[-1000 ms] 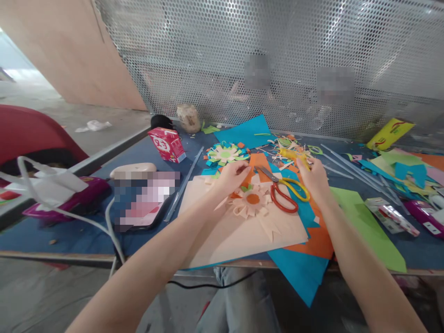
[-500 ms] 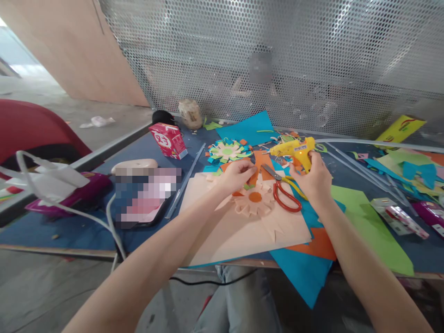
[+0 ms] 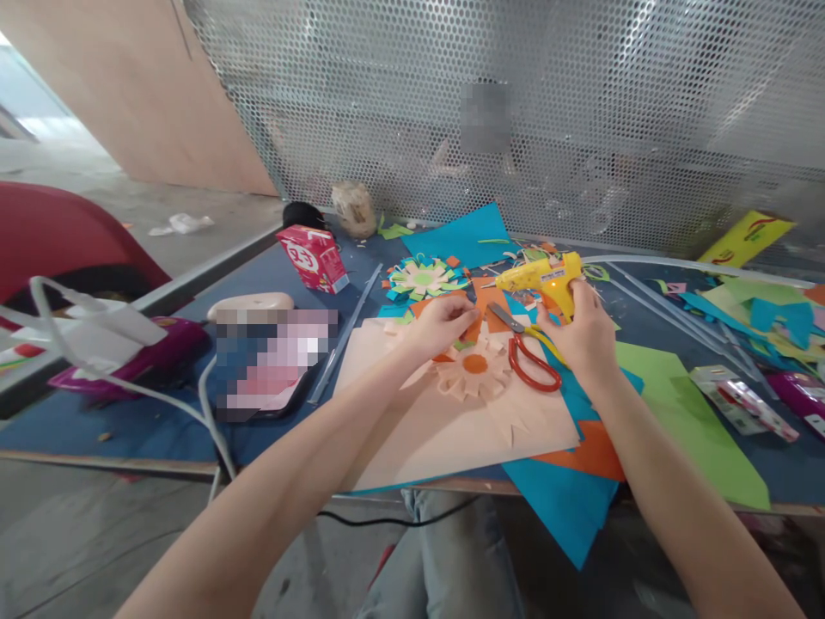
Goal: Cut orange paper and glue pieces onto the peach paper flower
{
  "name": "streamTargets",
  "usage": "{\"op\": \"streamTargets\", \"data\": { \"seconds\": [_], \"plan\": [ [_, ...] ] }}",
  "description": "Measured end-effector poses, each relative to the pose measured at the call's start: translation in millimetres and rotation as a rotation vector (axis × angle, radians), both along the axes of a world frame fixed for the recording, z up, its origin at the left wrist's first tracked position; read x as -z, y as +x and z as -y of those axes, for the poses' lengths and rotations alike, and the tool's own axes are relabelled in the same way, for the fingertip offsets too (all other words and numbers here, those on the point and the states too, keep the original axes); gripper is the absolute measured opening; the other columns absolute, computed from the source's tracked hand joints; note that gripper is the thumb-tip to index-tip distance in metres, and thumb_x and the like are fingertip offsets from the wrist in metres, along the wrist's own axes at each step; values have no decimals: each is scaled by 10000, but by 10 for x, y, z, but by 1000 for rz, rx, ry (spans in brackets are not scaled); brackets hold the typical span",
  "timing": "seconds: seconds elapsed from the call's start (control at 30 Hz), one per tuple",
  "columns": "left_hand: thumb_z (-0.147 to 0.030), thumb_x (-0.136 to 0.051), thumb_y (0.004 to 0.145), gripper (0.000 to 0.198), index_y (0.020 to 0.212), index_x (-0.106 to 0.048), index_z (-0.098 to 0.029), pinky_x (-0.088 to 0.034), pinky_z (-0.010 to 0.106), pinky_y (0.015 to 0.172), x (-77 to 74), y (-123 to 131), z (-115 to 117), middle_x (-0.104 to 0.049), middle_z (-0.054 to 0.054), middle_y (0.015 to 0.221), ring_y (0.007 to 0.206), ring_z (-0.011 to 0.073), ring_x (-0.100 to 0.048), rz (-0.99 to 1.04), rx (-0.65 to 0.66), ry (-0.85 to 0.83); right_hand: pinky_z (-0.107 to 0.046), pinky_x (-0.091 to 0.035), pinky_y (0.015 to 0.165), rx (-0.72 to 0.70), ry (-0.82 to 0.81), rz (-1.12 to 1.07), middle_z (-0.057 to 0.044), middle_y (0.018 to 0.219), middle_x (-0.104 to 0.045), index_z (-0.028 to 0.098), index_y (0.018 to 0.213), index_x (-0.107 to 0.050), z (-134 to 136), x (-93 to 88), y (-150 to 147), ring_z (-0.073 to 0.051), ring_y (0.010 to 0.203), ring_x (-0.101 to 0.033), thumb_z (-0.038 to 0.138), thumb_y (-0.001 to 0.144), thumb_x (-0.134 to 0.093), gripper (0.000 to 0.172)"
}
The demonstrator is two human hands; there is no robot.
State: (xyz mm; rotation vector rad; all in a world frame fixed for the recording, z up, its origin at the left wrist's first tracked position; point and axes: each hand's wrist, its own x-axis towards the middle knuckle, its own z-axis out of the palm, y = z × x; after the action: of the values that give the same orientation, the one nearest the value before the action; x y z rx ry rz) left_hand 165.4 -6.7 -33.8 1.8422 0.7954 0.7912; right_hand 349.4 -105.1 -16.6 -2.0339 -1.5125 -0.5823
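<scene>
Hot-glue gun (image 3: 540, 277), yellow, qty 1: in R hand (image 3: 588, 331), fingers wrapped round the handle, body raised over the paper scraps, nozzle aimed L; a pistol hold, presumably so the trigger falls under the fingers (trigger itself hidden). L hand (image 3: 444, 325): half-closed, fingers curled in, wrist over the peach sheet (image 3: 444, 443); can't tell if anything is pinched. Peach paper flower w/ orange ctr (image 3: 475, 364), qty 1: flat on sheet, just below L fingertips, betw. the two arms, prob. for easy reach of both. Sheet apparently doubles as work mat. Scissors (image 3: 516, 328), red/yellow hdls: R of flower, blades pointing up-L, hdls twd R forearm, likely for quick pickup. Second flower, green ctr (image 3: 424, 279): beyond L hand, seemingly parked out of the way. Clear rods (image 3: 676, 318), poss. glue sticks: far R. Lt-green sheet (image 3: 676, 421): R of R forearm, likely spare stock. Phone (image 3: 300, 348): L side, nr tabletop (image 3: 251, 275) edge, apart from paper.
</scene>
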Motion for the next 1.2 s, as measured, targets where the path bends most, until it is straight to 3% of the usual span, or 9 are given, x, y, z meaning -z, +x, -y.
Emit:
{"op": "streamTargets", "data": {
  "seconds": [0.43,0.77,1.2],
  "plan": [
    [-295,-471,736,203,599,-513,-151,-325,194,456,5,-16,-5,-498,-16,513,466,75,-435,-41,3,22,-337,-448,814,-32,35,33,-162,1091,-555,140,1093,-441,-7,23,10,-247,1020,-532,396,817,-428,377],
    [-285,-460,735,187,633,-528,-143,-336,185,469,-24,-21,12,-505,-14,540,479,69,-442,-68,-25,33,-359,-493,706,-133,247,150,-152,963,-611,136,1049,-471,-58,94,76,-256,871,-596,343,775,-509,346],
    [-304,-448,763,240,588,-498,-147,-345,183,470,-33,-19,6,-505,-18,512,455,63,-430,-81,-30,71,-369,-503,732,-147,261,154,-157,950,-618,125,1029,-490,-62,75,88,-261,888,-600,318,780,-509,317]
  ]
}}
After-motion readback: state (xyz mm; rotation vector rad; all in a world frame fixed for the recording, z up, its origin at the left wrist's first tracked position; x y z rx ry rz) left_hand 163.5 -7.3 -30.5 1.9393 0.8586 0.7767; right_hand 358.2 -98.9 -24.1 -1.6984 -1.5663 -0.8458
